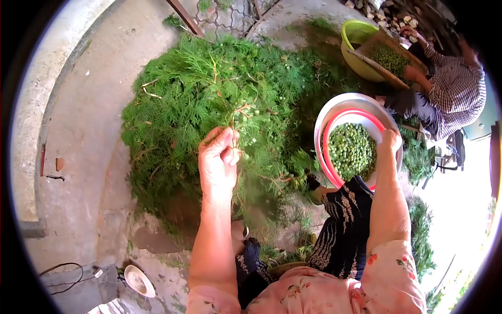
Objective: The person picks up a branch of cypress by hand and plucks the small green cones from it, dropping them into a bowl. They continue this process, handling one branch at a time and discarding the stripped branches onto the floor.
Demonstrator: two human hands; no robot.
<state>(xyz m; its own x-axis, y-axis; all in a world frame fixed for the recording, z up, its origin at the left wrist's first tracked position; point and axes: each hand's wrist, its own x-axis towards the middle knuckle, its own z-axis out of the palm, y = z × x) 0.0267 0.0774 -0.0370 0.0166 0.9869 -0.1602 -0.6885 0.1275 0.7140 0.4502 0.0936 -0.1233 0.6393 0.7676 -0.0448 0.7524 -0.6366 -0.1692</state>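
Observation:
My left hand point(219, 152) is closed around the stem of a leafy evergreen sprig point(243, 112), raised over a big heap of cut green branches point(178, 94). To the right, my right hand point(391, 140) is closed at the right edge of a red-rimmed white basin point(377, 135); what its fingers hold, if anything, is hidden. Many small green cones or berries point(351, 152) lie in that basin. It sits inside a wider metal basin point(327, 109) beside my knee.
At upper right, another person in a checked shirt point(460, 89) holds a woven tray point(389, 57) of green pieces over a yellow-green tub point(361, 34). A white bowl-shaped object point(139, 281) and a dark cable point(73, 267) are at lower left. More branches point(418, 230) lie at right.

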